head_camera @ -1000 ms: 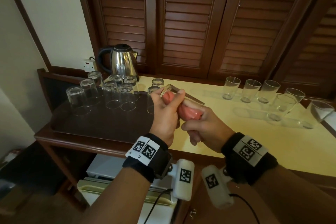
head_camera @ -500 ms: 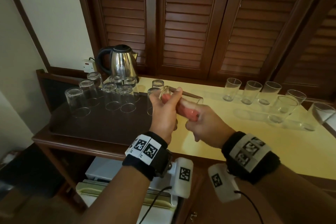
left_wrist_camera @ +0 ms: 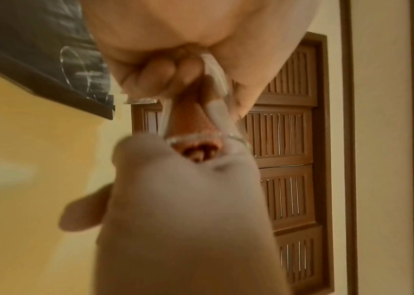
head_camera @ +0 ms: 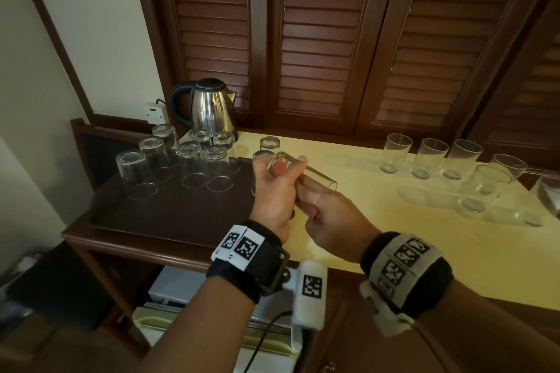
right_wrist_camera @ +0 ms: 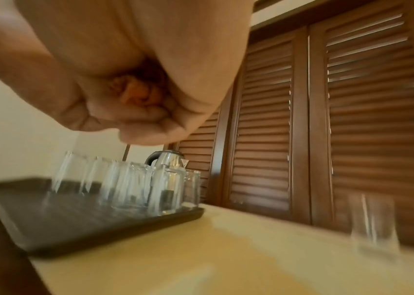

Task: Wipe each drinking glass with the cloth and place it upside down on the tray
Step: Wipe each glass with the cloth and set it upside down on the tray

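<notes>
My left hand [head_camera: 280, 174] grips a clear drinking glass [head_camera: 321, 181] held on its side above the right end of the dark tray [head_camera: 169, 216]. The glass mouth points right. My right hand [head_camera: 313, 195] has fingers pushed into the mouth and clutches the pink cloth [right_wrist_camera: 137, 93]. In the left wrist view the cloth [left_wrist_camera: 189, 123] fills the inside of the glass [left_wrist_camera: 226, 119]. Several glasses [head_camera: 191, 166] stand upside down on the tray's far half. Several upright glasses [head_camera: 430, 157] wait on the yellow counter [head_camera: 409, 245] to the right.
A steel kettle [head_camera: 209, 107] stands behind the tray beside a wall socket [head_camera: 154, 112]. Dark louvred doors [head_camera: 327, 39] back the counter. Under the tray's wooden stand is a white appliance [head_camera: 181, 291]. The tray's near half is bare.
My right hand has turned and worked the cloth deeper into the glass, so less pink shows between my hands. The glass stays in my left hand at about the same spot.
</notes>
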`<state>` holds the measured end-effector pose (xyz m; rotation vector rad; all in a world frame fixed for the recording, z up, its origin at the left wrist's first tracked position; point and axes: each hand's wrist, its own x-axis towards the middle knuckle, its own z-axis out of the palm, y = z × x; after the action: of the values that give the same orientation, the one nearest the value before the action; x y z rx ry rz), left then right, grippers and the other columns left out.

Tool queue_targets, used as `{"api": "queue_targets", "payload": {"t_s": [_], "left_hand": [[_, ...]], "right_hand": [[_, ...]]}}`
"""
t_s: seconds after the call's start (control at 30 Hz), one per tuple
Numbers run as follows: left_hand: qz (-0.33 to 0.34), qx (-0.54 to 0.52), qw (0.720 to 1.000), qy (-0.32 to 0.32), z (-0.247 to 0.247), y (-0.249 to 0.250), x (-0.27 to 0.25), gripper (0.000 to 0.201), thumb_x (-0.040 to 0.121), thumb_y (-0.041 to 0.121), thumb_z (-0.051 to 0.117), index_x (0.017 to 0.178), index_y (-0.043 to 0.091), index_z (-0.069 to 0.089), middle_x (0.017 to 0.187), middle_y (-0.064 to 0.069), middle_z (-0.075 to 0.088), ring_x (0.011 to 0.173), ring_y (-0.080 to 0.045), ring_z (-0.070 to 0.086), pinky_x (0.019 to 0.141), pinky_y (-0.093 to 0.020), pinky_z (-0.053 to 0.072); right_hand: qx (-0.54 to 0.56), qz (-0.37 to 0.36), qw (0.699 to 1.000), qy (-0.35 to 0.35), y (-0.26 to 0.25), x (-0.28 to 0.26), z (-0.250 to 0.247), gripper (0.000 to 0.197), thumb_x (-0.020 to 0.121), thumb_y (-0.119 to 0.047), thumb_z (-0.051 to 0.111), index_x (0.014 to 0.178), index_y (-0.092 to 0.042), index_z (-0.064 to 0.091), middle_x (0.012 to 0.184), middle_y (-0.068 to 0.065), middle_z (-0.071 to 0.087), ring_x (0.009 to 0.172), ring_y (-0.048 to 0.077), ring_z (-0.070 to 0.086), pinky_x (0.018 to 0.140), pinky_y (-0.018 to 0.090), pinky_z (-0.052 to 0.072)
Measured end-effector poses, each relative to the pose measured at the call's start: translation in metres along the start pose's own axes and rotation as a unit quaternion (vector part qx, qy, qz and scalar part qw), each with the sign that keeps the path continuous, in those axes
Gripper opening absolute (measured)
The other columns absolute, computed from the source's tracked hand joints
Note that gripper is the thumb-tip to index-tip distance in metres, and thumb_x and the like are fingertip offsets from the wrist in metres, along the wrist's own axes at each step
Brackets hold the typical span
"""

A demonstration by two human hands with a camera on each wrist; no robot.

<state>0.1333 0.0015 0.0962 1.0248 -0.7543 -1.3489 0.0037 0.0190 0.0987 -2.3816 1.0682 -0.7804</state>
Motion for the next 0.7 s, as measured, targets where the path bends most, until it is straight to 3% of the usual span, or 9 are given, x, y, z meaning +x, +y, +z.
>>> {"api": "queue_targets", "payload": {"t_s": [0.07, 0.13, 0.2, 0.3, 0.37, 0.47, 0.53, 0.63, 0.7], "left_hand": [[0.029, -0.026, 0.999, 0.004, 0.002, -0.003, -0.001, 0.049, 0.089, 0.033, 0.079, 0.126, 0.033, 0.047, 0.121, -0.011, 0.064, 0.106, -0.031, 0.067, 0.096, -0.060, 0.054], [0.053, -0.033, 0.998, -0.002, 0.002, -0.006, 0.000, 0.052, 0.085, 0.034, 0.081, 0.125, 0.031, 0.047, 0.117, -0.011, 0.063, 0.108, -0.035, 0.068, 0.096, -0.064, 0.055], [0.045, -0.009, 0.999, 0.012, 0.001, -0.004, 0.002, 0.050, 0.085, 0.041, 0.080, 0.121, 0.035, 0.045, 0.121, -0.011, 0.064, 0.116, -0.037, 0.068, 0.101, -0.066, 0.053], [0.014, 0.002, 1.000, 0.028, -0.003, -0.002, 0.008, 0.045, 0.095, 0.041, 0.074, 0.125, 0.037, 0.041, 0.125, -0.012, 0.063, 0.115, -0.030, 0.067, 0.105, -0.059, 0.052], [0.013, -0.011, 1.000, 0.015, -0.004, -0.002, 0.007, 0.039, 0.097, 0.032, 0.074, 0.125, 0.033, 0.046, 0.122, -0.012, 0.064, 0.110, -0.030, 0.069, 0.102, -0.059, 0.055], [0.060, -0.030, 0.998, -0.003, -0.003, -0.003, 0.004, 0.041, 0.092, 0.030, 0.078, 0.121, 0.030, 0.050, 0.115, -0.012, 0.061, 0.106, -0.033, 0.067, 0.095, -0.064, 0.055], [0.069, -0.009, 0.997, -0.012, -0.005, -0.002, 0.006, 0.041, 0.094, 0.030, 0.078, 0.122, 0.030, 0.048, 0.116, -0.012, 0.062, 0.111, -0.037, 0.068, 0.095, -0.063, 0.056], [0.041, 0.028, 0.999, -0.002, -0.009, 0.002, 0.012, 0.041, 0.096, 0.038, 0.074, 0.126, 0.031, 0.047, 0.125, -0.015, 0.065, 0.106, -0.035, 0.069, 0.096, -0.053, 0.055], [0.032, 0.039, 0.999, -0.009, -0.009, 0.003, 0.013, 0.041, 0.097, 0.037, 0.073, 0.127, 0.034, 0.045, 0.124, -0.013, 0.064, 0.096, -0.024, 0.068, 0.087, -0.047, 0.057]], "right_hand": [[0.247, 0.056, 0.967, -0.006, -0.003, 0.001, -0.001, 0.070, 0.087, 0.016, 0.053, 0.144, -0.025, 0.053, 0.097, 0.010, 0.066, 0.057, 0.012, 0.058, 0.052, 0.019, 0.048], [0.392, 0.114, 0.913, -0.012, -0.002, 0.002, -0.008, 0.062, 0.089, 0.016, 0.053, 0.136, -0.025, 0.059, 0.070, 0.018, 0.050, 0.041, 0.018, 0.041, 0.041, 0.029, 0.042], [0.321, 0.089, 0.943, -0.012, 0.001, 0.005, -0.011, 0.065, 0.088, 0.015, 0.052, 0.136, -0.027, 0.059, 0.079, 0.022, 0.059, 0.046, 0.016, 0.050, 0.046, 0.028, 0.047], [-0.022, -0.010, 1.000, -0.002, 0.002, 0.008, -0.004, 0.075, 0.087, 0.009, 0.050, 0.148, -0.034, 0.047, 0.149, -0.014, 0.050, 0.112, 0.000, 0.062, 0.092, 0.023, 0.054], [-0.019, -0.013, 1.000, -0.007, 0.004, 0.009, 0.002, 0.073, 0.088, 0.008, 0.051, 0.149, -0.031, 0.047, 0.149, -0.008, 0.050, 0.118, 0.010, 0.061, 0.098, 0.033, 0.054], [0.329, 0.075, 0.941, -0.018, -0.001, 0.007, -0.003, 0.063, 0.090, 0.013, 0.055, 0.140, -0.025, 0.055, 0.084, 0.031, 0.055, 0.049, 0.023, 0.050, 0.046, 0.034, 0.050], [0.427, 0.104, 0.898, -0.013, -0.002, 0.006, -0.007, 0.060, 0.090, 0.015, 0.053, 0.136, -0.023, 0.059, 0.074, 0.024, 0.049, 0.040, 0.019, 0.038, 0.039, 0.027, 0.041], [0.135, 0.036, 0.990, 0.020, 0.000, 0.010, -0.003, 0.071, 0.089, 0.012, 0.051, 0.148, -0.027, 0.048, 0.110, -0.001, 0.067, 0.076, 0.008, 0.067, 0.068, 0.016, 0.053], [-0.114, -0.014, 0.993, 0.016, 0.002, 0.011, 0.004, 0.072, 0.090, 0.004, 0.051, 0.152, -0.030, 0.041, 0.151, -0.014, 0.045, 0.113, 0.012, 0.062, 0.090, 0.016, 0.049]]}}
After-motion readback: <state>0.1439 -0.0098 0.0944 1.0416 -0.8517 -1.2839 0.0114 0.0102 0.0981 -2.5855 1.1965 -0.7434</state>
